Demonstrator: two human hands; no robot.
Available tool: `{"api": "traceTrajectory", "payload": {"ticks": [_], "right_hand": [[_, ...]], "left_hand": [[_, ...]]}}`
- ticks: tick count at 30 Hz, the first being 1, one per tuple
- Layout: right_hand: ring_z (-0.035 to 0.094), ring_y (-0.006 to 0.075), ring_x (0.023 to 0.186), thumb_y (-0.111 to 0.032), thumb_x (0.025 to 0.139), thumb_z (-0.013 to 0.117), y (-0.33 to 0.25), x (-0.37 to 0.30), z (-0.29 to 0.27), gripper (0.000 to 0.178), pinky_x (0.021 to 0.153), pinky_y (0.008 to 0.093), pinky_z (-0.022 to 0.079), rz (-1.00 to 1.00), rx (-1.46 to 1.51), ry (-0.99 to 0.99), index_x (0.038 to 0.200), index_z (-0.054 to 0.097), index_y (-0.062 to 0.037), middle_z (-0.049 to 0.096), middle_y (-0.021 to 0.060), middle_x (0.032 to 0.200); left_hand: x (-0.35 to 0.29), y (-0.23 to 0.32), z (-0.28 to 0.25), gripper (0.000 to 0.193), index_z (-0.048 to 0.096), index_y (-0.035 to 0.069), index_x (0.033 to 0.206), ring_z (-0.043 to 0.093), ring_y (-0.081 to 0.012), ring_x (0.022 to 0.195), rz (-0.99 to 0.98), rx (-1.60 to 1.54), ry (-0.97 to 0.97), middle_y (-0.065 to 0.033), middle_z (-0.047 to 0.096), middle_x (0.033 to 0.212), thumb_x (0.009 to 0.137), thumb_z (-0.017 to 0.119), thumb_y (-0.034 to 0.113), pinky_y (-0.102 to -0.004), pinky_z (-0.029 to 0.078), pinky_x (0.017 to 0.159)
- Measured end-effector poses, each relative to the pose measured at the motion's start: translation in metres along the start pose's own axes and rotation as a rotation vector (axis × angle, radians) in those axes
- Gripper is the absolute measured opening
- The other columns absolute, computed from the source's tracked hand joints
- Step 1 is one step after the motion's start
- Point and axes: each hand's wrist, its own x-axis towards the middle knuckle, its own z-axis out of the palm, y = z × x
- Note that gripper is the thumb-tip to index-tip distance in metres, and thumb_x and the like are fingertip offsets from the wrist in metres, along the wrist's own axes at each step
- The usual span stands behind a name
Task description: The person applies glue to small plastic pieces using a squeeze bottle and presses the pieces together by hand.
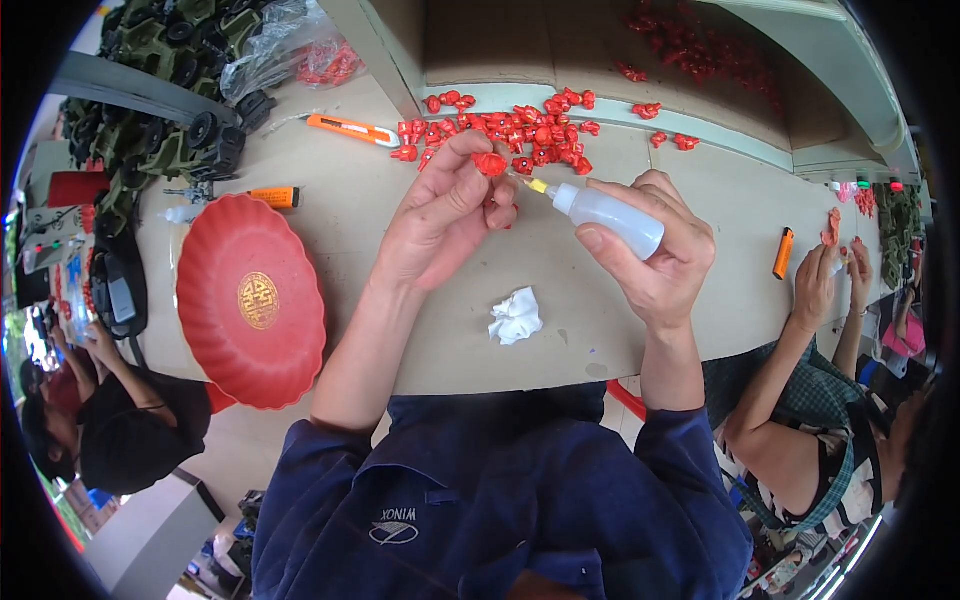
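Note:
Between the thumb and fingers of my left hand (447, 205) is a small red plastic part (489, 164), held up over the table. My right hand (660, 245) grips a translucent squeeze bottle (615, 220) with a yellow nozzle (537, 185). The bottle is tilted so that its fine tip points left, close to the red part; whether they touch I cannot tell. Just beyond my hands lies a heap of similar small red parts (540, 135). A crumpled white tissue (516, 316) rests on the table between my forearms.
A scalloped red tray (215, 310) stands at my left. An orange utility knife (350, 129) and an orange tool (272, 197) lie near it. Green toy vehicles (160, 130) pile at far left. A shelf (600, 100) bounds the back. People work on both sides; an orange knife (783, 253) lies right.

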Motion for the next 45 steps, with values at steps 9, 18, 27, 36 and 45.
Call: {"api": "traceTrajectory", "payload": {"ticks": [9,18,27,36,45], "right_hand": [[0.050,0.0153,0.057,-0.007,0.058,0.077,-0.001,0.001,0.001,0.030,0.060,0.0271,0.038,-0.003,0.029,-0.020,0.085,0.067,0.0012,0.064,0.0087,0.071],[0.050,0.0153,0.057,-0.006,0.058,0.076,-0.001,0.002,0.002,0.030,0.060,0.0271,0.038,-0.002,0.039,-0.018,0.085,0.066,0.0012,0.064,0.0086,0.071],[0.051,0.0125,0.062,-0.005,0.062,0.075,0.004,-0.005,-0.010,0.030,0.057,0.0235,0.040,0.214,0.185,0.021,0.090,0.065,0.0019,0.064,0.0083,0.079],[0.056,0.0118,0.091,-0.002,0.071,0.067,0.014,-0.037,-0.004,0.035,0.076,0.0238,0.044,0.436,0.365,0.041,0.105,0.058,0.0008,0.062,0.0093,0.099],[0.056,0.0093,0.087,-0.002,0.075,0.064,0.022,-0.065,0.046,0.026,0.073,0.0228,0.045,0.522,0.151,-0.079,0.099,0.055,-0.0037,0.061,0.0027,0.095]], "left_hand": [[0.000,0.000,0.001,0.021,0.049,0.012,0.108,0.048,-0.0130,0.080,-0.014,0.001,0.027,-0.0022,0.052,0.099,0.087,0.052,0.009,-0.0260,0.036,0.063],[0.001,-0.001,0.001,0.022,0.049,0.011,0.109,0.049,-0.0128,0.079,-0.022,0.012,0.034,-0.0015,0.052,0.097,0.087,0.054,0.010,-0.0255,0.036,0.063],[-0.001,-0.001,-0.001,0.025,0.050,0.011,0.112,0.049,-0.0134,0.077,-0.059,-0.023,0.041,-0.0030,0.054,0.096,0.088,0.053,0.015,-0.0256,0.036,0.062],[0.001,0.012,-0.005,0.026,0.051,0.007,0.111,0.050,-0.0150,0.077,0.000,-0.075,0.055,-0.0047,0.057,0.095,0.087,0.054,0.016,-0.0262,0.037,0.060],[0.000,0.012,-0.005,0.026,0.050,0.006,0.111,0.049,-0.0146,0.075,-0.021,-0.061,0.123,-0.0050,0.056,0.094,0.087,0.054,0.015,-0.0269,0.038,0.060]]}}
